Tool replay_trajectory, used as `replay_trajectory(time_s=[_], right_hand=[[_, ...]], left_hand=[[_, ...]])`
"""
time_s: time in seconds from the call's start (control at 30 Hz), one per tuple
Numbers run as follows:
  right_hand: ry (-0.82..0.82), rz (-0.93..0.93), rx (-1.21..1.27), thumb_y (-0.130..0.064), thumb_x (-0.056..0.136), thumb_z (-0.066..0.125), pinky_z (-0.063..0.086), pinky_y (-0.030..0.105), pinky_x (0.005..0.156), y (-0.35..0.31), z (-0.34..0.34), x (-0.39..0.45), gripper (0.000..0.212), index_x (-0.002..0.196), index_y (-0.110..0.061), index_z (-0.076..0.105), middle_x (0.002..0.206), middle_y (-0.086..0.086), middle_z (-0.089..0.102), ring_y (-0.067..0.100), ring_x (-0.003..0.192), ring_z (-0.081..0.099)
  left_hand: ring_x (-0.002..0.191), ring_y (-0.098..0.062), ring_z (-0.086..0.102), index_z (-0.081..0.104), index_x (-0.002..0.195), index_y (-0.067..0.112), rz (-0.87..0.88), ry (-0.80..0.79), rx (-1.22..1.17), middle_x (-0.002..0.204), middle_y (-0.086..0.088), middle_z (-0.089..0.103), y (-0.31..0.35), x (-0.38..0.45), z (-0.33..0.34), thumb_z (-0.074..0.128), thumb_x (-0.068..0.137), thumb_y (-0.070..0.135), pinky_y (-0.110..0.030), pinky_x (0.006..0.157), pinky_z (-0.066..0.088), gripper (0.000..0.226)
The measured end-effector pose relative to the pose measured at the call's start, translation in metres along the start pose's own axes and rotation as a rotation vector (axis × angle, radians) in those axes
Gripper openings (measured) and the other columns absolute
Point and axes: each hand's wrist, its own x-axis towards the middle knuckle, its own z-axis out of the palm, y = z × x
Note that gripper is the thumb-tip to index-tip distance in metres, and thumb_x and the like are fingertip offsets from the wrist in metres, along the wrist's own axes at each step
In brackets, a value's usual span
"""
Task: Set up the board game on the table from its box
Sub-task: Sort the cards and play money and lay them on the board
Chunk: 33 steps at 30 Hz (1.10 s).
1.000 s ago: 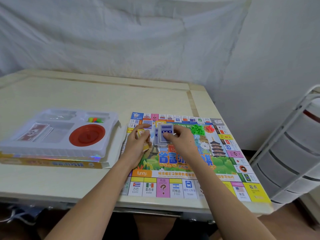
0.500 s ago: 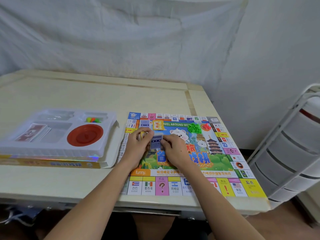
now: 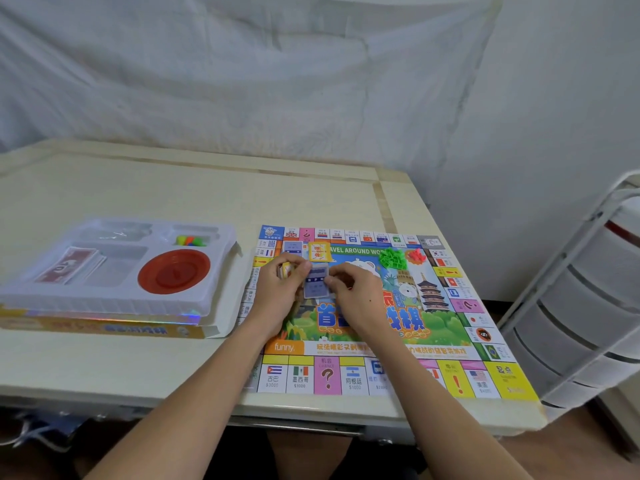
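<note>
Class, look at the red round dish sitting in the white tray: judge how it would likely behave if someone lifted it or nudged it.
The red dish looks like thin moulded plastic, so probably light and fairly stiff. It lies flat and low in the white tray, so it seems unlikely to tip. Its smooth, round surface may be slippery to pinch; set on edge, it could roll.

Colourful game board (image 3: pixel 381 341) lies flat beside open box (image 3: pixel 104 325) holding white tray (image 3: pixel 114 299).

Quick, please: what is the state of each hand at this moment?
Left hand: closed, holding the blue cards and a small yellow stack.
Right hand: closed, fingers pinching the blue cards.
</note>
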Motion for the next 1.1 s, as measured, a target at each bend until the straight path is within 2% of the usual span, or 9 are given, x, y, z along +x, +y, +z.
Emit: replay_trajectory(time_s=[0.1,0.2,0.4,0.57,0.73,0.83,0.9,1.0,1.1], right_hand=[[-0.047,0.014,0.035,-0.016,0.088,0.068,0.055,0.023,0.071,-0.008,-0.005,0.016,0.007,0.093,-0.015,0.074,0.082,-0.002,0.073,0.013,0.077,0.068],[-0.103,0.087,0.095,-0.012,0.087,0.069,0.054,0.023,0.067,-0.019,-0.009,0.040,0.004,0.089,-0.011,0.073,0.077,0.003,0.073,0.015,0.071,0.068],[-0.186,0.287,0.070,-0.005,0.086,0.066,0.043,0.020,0.050,-0.037,0.013,0.104,0.009,0.085,0.002,0.073,0.065,0.008,0.065,0.013,0.055,0.056],[-0.260,0.303,-0.270,-0.002,0.076,0.060,0.042,0.024,0.060,-0.041,0.056,0.141,0.013,0.065,0.003,0.057,0.063,0.016,0.058,0.021,0.069,0.057],[-0.314,0.164,-0.626,-0.002,0.090,0.048,0.028,0.020,0.053,-0.037,0.071,0.146,0.035,0.064,-0.013,0.027,0.071,0.001,0.035,0.018,0.068,0.042],[-0.309,0.160,-0.656,-0.001,0.092,0.046,0.039,0.016,0.058,-0.035,0.079,0.141,0.006,0.088,-0.004,0.046,0.104,0.014,0.052,0.015,0.073,0.048],[-0.306,0.131,-0.674,0.001,0.092,0.048,0.047,0.025,0.074,-0.035,0.082,0.137,0.022,0.114,0.001,0.049,0.120,0.019,0.050,0.024,0.090,0.056],[-0.279,0.073,-0.625,0.004,0.090,0.047,0.042,0.021,0.065,-0.034,0.086,0.133,0.024,0.113,0.000,0.051,0.120,0.019,0.051,0.021,0.077,0.052],[-0.185,0.087,-0.485,0.001,0.087,0.049,0.040,0.016,0.058,-0.035,0.077,0.133,0.019,0.099,-0.005,0.062,0.108,0.012,0.065,0.018,0.074,0.058]], left_hand=[[0.075,-0.016,0.068,0.066,0.092,0.016,-0.009,0.015,-0.036,0.089,-0.002,0.067,0.013,0.010,0.003,0.069,0.091,0.023,-0.030,0.062,0.056,0.007],[0.052,-0.011,0.048,0.063,0.095,0.014,-0.047,0.203,-0.114,0.067,-0.002,0.056,0.018,0.031,0.000,0.064,0.095,0.025,-0.026,0.054,0.044,0.010],[0.049,-0.013,0.041,0.057,0.086,0.017,-0.144,0.475,-0.337,0.062,-0.001,0.049,0.010,0.062,0.000,0.060,0.095,0.023,-0.027,0.050,0.035,0.011],[0.051,-0.015,0.043,0.058,0.085,0.018,-0.191,0.550,-0.372,0.067,-0.004,0.051,-0.001,0.070,0.000,0.060,0.092,0.022,-0.026,0.052,0.038,0.009],[0.050,-0.014,0.042,0.058,0.091,0.015,-0.208,0.542,-0.423,0.061,-0.002,0.050,-0.003,0.074,-0.003,0.060,0.095,0.019,-0.027,0.051,0.037,0.006],[0.050,-0.013,0.040,0.058,0.095,0.014,-0.217,0.514,-0.453,0.057,0.002,0.049,-0.004,0.075,-0.002,0.060,0.095,0.019,-0.028,0.050,0.033,0.006],[0.052,-0.014,0.039,0.057,0.093,0.015,-0.243,0.474,-0.480,0.059,0.001,0.048,-0.004,0.075,-0.004,0.062,0.092,0.020,-0.028,0.050,0.032,0.007],[0.056,-0.015,0.040,0.054,0.094,0.012,-0.307,0.357,-0.666,0.067,-0.003,0.045,0.003,0.073,-0.006,0.060,0.080,0.018,-0.026,0.052,0.035,0.016],[0.072,-0.020,0.056,0.053,0.112,0.007,-0.365,0.266,-0.852,0.083,-0.011,0.058,0.012,0.068,-0.008,0.044,0.091,0.004,-0.031,0.073,0.048,0.023]])
